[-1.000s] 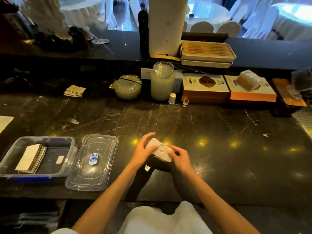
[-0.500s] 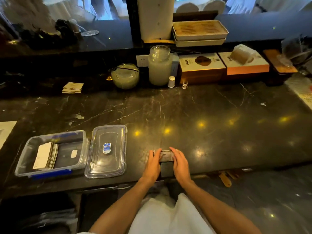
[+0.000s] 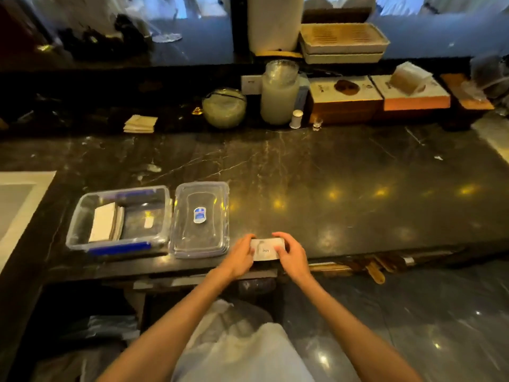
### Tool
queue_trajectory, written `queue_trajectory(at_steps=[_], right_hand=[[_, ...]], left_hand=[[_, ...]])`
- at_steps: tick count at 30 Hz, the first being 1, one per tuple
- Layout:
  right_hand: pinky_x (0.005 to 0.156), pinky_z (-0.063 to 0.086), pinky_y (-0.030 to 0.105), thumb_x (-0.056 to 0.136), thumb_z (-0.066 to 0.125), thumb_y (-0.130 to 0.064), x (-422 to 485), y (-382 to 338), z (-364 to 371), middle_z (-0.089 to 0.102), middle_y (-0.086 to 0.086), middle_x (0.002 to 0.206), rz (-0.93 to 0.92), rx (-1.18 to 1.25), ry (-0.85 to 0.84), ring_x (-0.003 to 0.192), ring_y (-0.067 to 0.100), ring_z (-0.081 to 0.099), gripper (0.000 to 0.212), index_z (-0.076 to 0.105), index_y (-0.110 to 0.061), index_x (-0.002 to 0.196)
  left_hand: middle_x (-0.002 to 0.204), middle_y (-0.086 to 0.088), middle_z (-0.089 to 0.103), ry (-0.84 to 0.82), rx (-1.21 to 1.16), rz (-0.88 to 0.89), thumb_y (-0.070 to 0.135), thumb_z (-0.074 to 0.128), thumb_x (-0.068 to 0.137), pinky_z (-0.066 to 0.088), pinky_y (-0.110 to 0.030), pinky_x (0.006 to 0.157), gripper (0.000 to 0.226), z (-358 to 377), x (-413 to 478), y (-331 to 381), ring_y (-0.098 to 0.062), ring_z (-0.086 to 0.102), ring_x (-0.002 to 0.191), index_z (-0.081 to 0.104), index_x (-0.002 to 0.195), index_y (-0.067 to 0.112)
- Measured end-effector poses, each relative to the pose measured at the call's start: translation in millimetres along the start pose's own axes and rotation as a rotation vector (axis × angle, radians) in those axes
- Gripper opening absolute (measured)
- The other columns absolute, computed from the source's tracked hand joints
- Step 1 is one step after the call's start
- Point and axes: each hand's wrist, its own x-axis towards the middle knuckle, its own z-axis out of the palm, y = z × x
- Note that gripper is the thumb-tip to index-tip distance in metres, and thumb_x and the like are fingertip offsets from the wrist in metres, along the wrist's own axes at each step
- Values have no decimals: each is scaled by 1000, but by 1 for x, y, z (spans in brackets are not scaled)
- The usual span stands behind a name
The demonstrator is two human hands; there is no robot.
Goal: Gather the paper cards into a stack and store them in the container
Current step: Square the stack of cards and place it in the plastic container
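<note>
Nearest the camera, two bare forearms are seen reaching forward over a pale garment (image 3: 242, 351). At the front edge of the black marble counter (image 3: 344, 172), a stack of paper cards (image 3: 266, 250) is held between both hands. The left hand (image 3: 240, 255) is closed on the stack's left end, and the right hand (image 3: 292, 252) is closed on its right end, fingers curled over the far edge. The top card is white with small dark print; the wording cannot be read.

Just left of the hands, a clear plastic lid (image 3: 200, 219) is laid flat on the counter, with a small blue-and-white sticker at its centre. Directly beside the lid, to its left, a clear plastic container (image 3: 82, 216) with blue clips is placed open. A batch of cards (image 3: 106, 222) is leaned against its left inner side, and one small white piece is lying on its floor.

Further back, a folded pile of beige napkins (image 3: 140, 124) is noted at the left. At the back of the counter, a round glass bowl (image 3: 224, 107), a tall glass jar (image 3: 279, 92) of pale contents, a small white bottle (image 3: 296, 118) and a shot glass (image 3: 317, 124) are set in a row. To their right, two flat boxes (image 3: 380, 92) are placed side by side.

On the raised ledge behind, stacked trays (image 3: 343, 42) are recorded beside a white cylinder (image 3: 275, 23).
</note>
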Motion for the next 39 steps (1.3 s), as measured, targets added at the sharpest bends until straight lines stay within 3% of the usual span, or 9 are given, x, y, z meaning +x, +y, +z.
queue_trajectory(at_steps=[2,5,11,15,21,26,31,34,39], right_hand=[[77,57,23,91,55,-1,3,-25,16,68,5,117,16,30,-70,106,18,66,34,64,-19,119],[80,59,36,90,54,-1,15,-73,50,68,3,112,-55,35,-157,104,20,66,33,64,-20,115],[76,56,30,87,46,4,48,-183,119,62,1,112,-102,185,-224,96,13,63,38,62,-20,112],[66,52,14,95,48,-4,74,-238,170,58,-5,103,-84,290,-150,86,5,60,31,54,-19,121],[79,56,28,103,44,-17,120,-303,235,55,3,120,-3,327,-197,105,16,61,33,45,-18,136],[86,57,27,104,45,-23,146,-336,275,50,5,130,43,246,-251,117,19,57,41,32,-22,143],[75,52,16,102,48,-18,199,-353,295,59,5,123,88,122,-101,95,6,58,30,53,-9,131],[81,54,26,99,54,-17,240,-362,315,65,9,123,135,84,-38,107,17,62,29,61,-9,125],[97,53,39,96,59,-18,337,-384,353,68,9,123,171,49,3,113,22,62,31,65,-10,125]], left_hand=[[129,-19,45,26,-33,-45,13,38,101,41,-36,100,33,-24,-12,-6,-30,50,118,39,134,10],[129,-16,41,130,-140,-115,12,39,100,39,-29,94,32,-75,-28,-21,-24,49,113,41,132,16],[127,-15,51,242,-278,-155,17,49,96,48,-50,99,30,-192,-34,-52,-33,55,114,48,127,17],[119,-18,58,304,-315,-104,9,52,91,47,-45,97,32,-262,-16,-74,-35,55,112,53,122,14],[125,-16,55,313,-304,-89,6,52,92,47,-42,99,33,-355,21,-134,-29,55,115,54,124,11],[123,-12,49,236,-289,-92,14,47,96,56,-41,86,27,-399,54,-171,-25,56,107,48,123,19],[123,-4,53,254,-491,-61,16,58,95,58,-36,87,60,-434,99,-204,-20,63,105,25,142,28],[133,-9,51,349,-428,-191,22,64,92,49,-39,101,59,-448,141,-220,-26,55,121,33,141,22],[136,-14,54,364,-303,-264,26,62,93,42,-42,105,48,-491,225,-243,-30,49,128,47,136,11]])
